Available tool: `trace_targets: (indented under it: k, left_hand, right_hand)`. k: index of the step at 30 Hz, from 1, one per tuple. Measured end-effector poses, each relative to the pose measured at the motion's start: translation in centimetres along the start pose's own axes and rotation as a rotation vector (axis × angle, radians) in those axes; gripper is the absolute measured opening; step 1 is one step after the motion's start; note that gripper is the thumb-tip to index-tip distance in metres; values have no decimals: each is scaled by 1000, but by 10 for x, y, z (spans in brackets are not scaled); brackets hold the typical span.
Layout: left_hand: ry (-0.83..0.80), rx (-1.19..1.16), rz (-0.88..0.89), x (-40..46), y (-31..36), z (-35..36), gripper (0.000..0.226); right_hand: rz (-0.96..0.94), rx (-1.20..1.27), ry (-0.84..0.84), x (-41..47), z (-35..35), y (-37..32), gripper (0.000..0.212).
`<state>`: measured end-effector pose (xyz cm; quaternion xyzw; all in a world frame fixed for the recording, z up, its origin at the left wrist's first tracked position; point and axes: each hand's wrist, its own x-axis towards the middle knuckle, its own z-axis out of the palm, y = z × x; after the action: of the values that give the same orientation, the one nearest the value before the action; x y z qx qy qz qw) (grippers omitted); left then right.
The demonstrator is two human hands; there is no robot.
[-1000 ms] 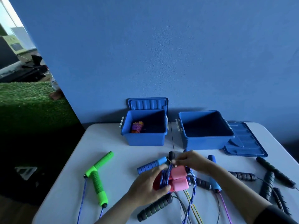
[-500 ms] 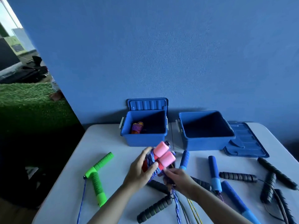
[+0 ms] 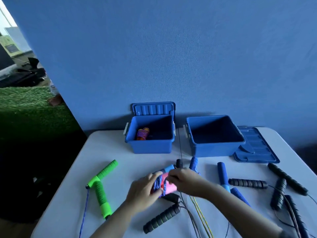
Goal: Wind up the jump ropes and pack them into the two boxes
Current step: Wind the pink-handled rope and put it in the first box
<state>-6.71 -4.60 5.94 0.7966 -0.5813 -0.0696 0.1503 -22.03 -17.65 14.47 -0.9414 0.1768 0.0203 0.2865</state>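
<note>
My left hand (image 3: 143, 190) grips the pink-handled jump rope (image 3: 169, 188), its blue cord wound round the two pink handles, low over the white table (image 3: 109, 148). My right hand (image 3: 186, 182) pinches the bundle from the right side. Two open blue boxes stand at the back: the left box (image 3: 149, 146) holds one wound rope (image 3: 143, 133) with orange handles, the right box (image 3: 216, 148) shows nothing inside.
A green-handled rope (image 3: 101, 186) lies at the left. Black foam handles (image 3: 162, 218) and blue handles (image 3: 222, 174) lie around my hands, with more black handles (image 3: 288, 179) at the right. One lid (image 3: 255, 146) lies right of the boxes; another lid (image 3: 154, 109) stands behind the left box.
The pink bundle came down from in front of the left box to just above the table. My right hand moved from under the bundle to its right side.
</note>
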Motion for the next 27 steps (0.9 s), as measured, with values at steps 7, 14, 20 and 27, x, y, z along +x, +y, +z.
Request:
trace_targets:
  k: [7, 14, 20, 27]
  left_hand:
    - [6, -247, 245, -19, 41, -14, 47]
    - [14, -509, 88, -20, 40, -34, 70]
    - [180, -872, -73, -19, 35, -42, 42]
    - [368, -800, -352, -10, 29, -46, 37]
  right_hand:
    - [83, 200, -65, 7, -10, 43, 20]
    - [255, 558, -159, -13, -7, 50, 30]
    - [243, 807, -231, -18, 12, 38, 14]
    - [319, 902, -184, -10, 26, 6, 25]
